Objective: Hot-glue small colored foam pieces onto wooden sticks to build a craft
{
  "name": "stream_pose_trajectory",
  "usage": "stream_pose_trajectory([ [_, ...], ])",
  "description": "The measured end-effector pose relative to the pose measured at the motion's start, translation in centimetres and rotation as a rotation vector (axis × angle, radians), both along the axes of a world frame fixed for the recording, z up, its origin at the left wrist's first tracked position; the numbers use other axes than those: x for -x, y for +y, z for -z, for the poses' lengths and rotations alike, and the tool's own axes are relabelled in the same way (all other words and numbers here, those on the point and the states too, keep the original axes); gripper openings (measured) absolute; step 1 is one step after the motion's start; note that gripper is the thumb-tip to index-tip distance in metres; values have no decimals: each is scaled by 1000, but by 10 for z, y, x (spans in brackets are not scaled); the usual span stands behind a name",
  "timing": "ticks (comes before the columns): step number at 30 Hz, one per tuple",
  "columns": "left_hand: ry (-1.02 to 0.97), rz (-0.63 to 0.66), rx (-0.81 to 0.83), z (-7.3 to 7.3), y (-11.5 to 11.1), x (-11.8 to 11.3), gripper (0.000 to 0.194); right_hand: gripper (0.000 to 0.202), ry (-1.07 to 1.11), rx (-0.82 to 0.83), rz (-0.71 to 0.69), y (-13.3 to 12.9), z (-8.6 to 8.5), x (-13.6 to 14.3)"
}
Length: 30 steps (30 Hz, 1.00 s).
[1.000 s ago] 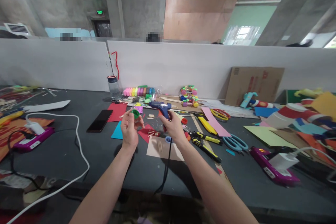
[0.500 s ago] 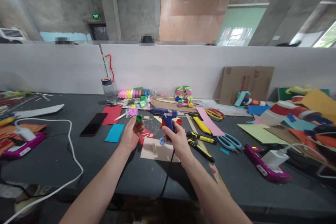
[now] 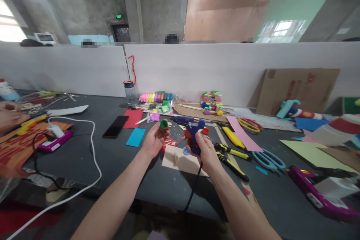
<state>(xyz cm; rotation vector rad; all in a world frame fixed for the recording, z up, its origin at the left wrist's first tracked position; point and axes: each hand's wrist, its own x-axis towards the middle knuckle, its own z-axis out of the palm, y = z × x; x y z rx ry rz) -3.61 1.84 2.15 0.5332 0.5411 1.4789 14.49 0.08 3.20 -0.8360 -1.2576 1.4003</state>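
Observation:
In my right hand [image 3: 204,150] is a blue glue gun [image 3: 192,127], gripped by its handle, its nozzle pointing left. My left hand [image 3: 155,138] pinches a small green bottle cap [image 3: 163,123], with its hollow side facing me. The nozzle sits just right of the cap, and I cannot tell whether they touch. Below the hands lies a pale sheet of card [image 3: 184,160] with short thin sticks [image 3: 177,158] on it. A light blue cap [image 3: 186,151] rests at the sheet's upper edge, and a red cap [image 3: 205,131] is behind the glue gun.
A phone [image 3: 115,126] and blue paper [image 3: 135,137] lie to the left. Pliers [image 3: 233,152], a yellow cutter [image 3: 233,137] and blue-handled scissors [image 3: 268,158] lie to the right. Power strips [image 3: 323,195] with cords flank the work area. Another person's hand [image 3: 11,114] shows at far left.
The view has swung left, so things on the table appear shifted right. The glue gun and green cap stay in my hands, and the cap's opening is turned more toward me.

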Motion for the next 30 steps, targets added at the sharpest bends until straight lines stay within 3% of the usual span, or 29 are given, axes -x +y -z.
stream_pose_trajectory([
  [5, -10, 14, 21, 0, -1, 0, 22, 49, -45, -103, -50, -3, 0, 0],
  [18, 8, 86, -51, 0, -1, 4, 20, 49, -291, -285, -11, -16, -4, -6],
  [30, 31, 53, -80, 1, -3, 0, 24, 42, -185, -295, -4, -21, 5, -9],
])
